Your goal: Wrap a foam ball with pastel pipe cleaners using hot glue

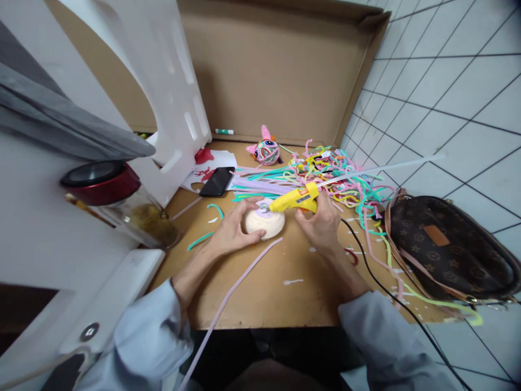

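My left hand is closed around a cream-coloured ball, thumb in front and fingers behind. A lilac coil covers part of the ball's top. In my right hand is a yellow hot glue gun, its nozzle pointing left at the coil; whether the tip touches is too small to tell. A long clear glue stick sticks out of its back. From below the ball, a lilac pipe cleaner runs down over the table's front edge.
Bundled pipe cleaners and a tangled heap lie behind my hands, near a decorated pink ball. A phone and glass jar are left; a brown bag and black cord are right.
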Demonstrator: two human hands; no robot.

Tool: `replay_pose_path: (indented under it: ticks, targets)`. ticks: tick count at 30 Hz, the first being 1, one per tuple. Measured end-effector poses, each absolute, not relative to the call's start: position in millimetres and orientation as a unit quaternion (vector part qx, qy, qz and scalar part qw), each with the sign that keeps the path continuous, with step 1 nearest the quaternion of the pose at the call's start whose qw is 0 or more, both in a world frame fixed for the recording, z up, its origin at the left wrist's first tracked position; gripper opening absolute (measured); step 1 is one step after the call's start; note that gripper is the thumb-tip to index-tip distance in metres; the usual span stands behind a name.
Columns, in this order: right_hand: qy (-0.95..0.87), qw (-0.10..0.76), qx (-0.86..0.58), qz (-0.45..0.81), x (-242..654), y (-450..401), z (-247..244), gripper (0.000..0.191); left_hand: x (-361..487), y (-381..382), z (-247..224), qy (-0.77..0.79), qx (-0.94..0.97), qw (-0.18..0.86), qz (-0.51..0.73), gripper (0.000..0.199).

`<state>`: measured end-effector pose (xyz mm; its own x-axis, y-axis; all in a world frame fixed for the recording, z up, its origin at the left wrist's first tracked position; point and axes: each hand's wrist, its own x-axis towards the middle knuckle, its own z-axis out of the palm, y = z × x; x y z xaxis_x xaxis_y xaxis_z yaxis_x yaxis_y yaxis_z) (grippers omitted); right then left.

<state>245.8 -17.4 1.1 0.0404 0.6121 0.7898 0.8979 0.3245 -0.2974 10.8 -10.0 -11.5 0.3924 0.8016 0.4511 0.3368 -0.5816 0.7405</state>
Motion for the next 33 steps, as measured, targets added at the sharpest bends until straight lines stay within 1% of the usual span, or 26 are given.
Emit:
replay_pose_path:
  ticks: [9, 26, 33]
  targets:
    - [-0.686, 0.443, -0.552, -0.168, 249, -19, 4, 0.021, 11, -10, -11, 0.355, 0.793, 0.274, 0.412, 0.048]
    - [-0.696, 0.437, -0.544, -0.168, 254, -21, 3, 0.021, 11, -10, -10, 0.355, 0.794, 0.281, 0.406, 0.047]
    - [-0.695, 0.435, -0.546, -0.171, 255, -23, 4, 0.019, 10, -9, -12, 0.355, 0.802, 0.266, 0.401, 0.048]
